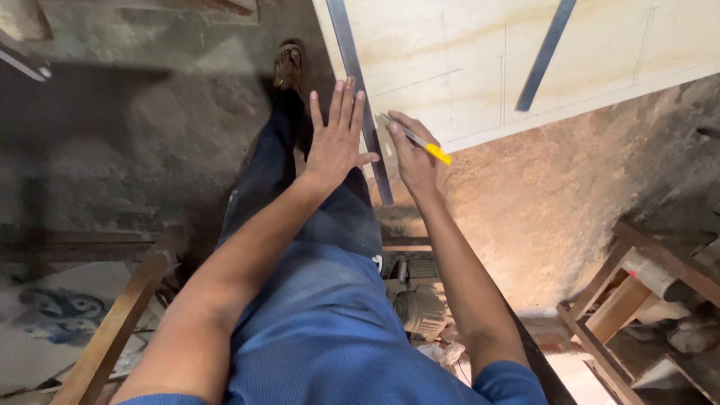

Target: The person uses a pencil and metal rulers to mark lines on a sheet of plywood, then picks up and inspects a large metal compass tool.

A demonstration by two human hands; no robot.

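Note:
My left hand [337, 135] is flat with fingers spread, pressing down on a long metal straightedge [360, 97] that lies along the near edge of a pale plywood sheet [465, 52]. My right hand [412, 154] is right beside it, gripping a pen with a yellow end [420, 141], its tip against the straightedge on the sheet. Thin drawn lines cross the plywood. My leg in dark trousers and a sandalled foot [289, 64] stretch out below the left hand.
A second metal bar [545, 52] lies diagonally on the plywood further right. Wooden frame pieces [637, 300] stand at the lower right, a wooden rail [112, 330] at the lower left, an electric motor [420, 307] beneath me. The floor is rough concrete [135, 127].

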